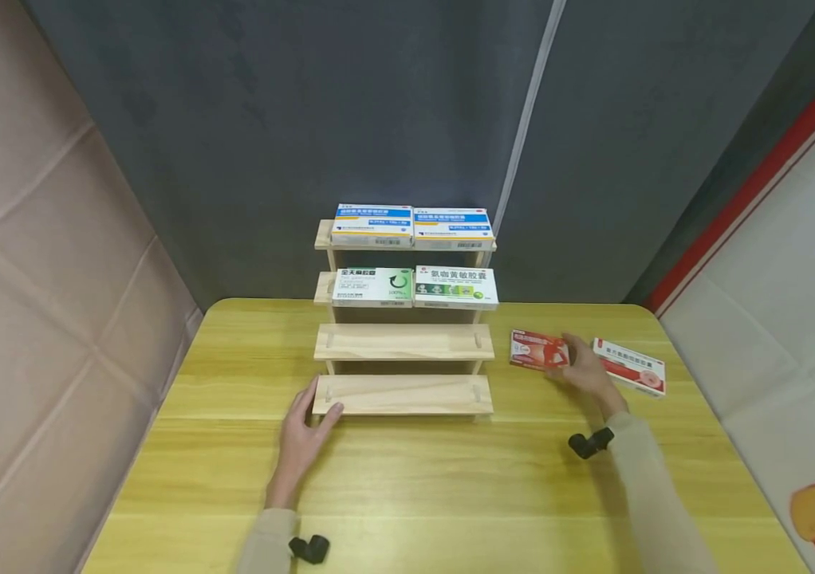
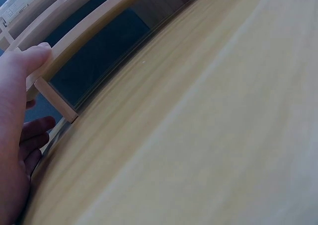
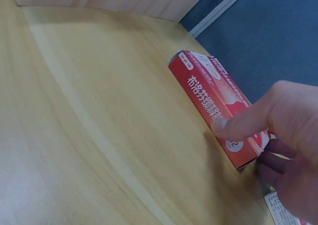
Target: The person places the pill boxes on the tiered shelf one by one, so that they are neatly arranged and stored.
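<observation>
My left hand grips the left end of a stepped wooden display rack at its lowest step. In the left wrist view the thumb lies on that board's edge, and other fingers sit lower beside the rack's leg. On the right, my right hand pinches a red medicine box by its right end. The thumb presses the box's side in the right wrist view, where the box is slightly tilted; fingers behind it are partly hidden. A white-and-red medicine box lies just right of that hand.
Two blue-and-white boxes stand side by side on the top step. One step lower are a green-and-white box and a white box with a green band. A dark grey panel rises behind the wooden table.
</observation>
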Tool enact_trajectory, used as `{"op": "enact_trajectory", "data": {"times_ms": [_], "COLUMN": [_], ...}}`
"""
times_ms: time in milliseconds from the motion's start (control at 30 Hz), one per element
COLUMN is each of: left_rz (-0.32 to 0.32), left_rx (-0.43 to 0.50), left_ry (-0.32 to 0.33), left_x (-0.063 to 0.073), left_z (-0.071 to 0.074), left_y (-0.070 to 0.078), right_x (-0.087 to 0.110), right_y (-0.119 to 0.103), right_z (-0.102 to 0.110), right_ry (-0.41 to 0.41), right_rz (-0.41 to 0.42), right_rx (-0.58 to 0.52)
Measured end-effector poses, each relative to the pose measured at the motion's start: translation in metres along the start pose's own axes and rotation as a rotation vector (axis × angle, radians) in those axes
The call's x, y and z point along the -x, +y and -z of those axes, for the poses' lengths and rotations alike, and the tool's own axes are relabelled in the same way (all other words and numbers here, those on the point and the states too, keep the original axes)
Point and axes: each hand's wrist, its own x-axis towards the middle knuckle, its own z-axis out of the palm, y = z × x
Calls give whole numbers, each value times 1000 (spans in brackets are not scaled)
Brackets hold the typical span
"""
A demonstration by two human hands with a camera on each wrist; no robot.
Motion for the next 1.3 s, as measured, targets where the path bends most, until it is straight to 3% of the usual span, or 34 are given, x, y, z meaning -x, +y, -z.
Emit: {"op": "enact_trajectory", "data": {"times_ms": [400, 767, 1133, 1300], "left_rz": [-11, 0, 6, 10], "left_rx": [3, 12, 10, 21], "left_ry": [-7, -7, -15, -21], "left_x": [1, 1, 1, 1], "left_z": [0, 1, 1, 2], "left_y": [0, 0, 1, 1], "right_x": [4, 11, 22, 28], "right_y": [2, 1, -3, -10], "right_z": [-3, -8, -7, -2], "right_ry": [49, 122, 249, 280], "right_rz": [-21, -74, -73, -60], "right_rx": [152, 17, -128, -133]}}
